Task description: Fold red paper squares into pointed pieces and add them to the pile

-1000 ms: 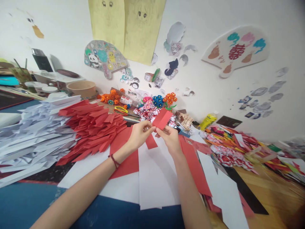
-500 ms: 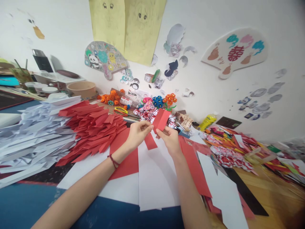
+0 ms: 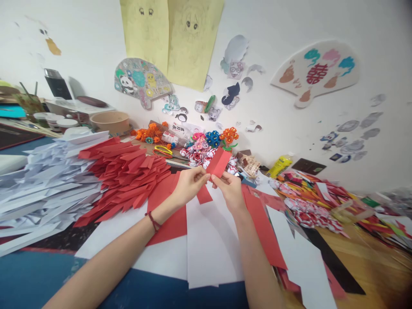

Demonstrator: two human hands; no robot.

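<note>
So the small red creased paper piece (image 3: 219,162) is up between both hands over the white sheets (image 3: 212,240), long axis slanting up and away to the right. Just one of it, matte. Left hand (image 3: 192,184) and right hand (image 3: 228,189) both pinch its near end, fingers curled.
</note>
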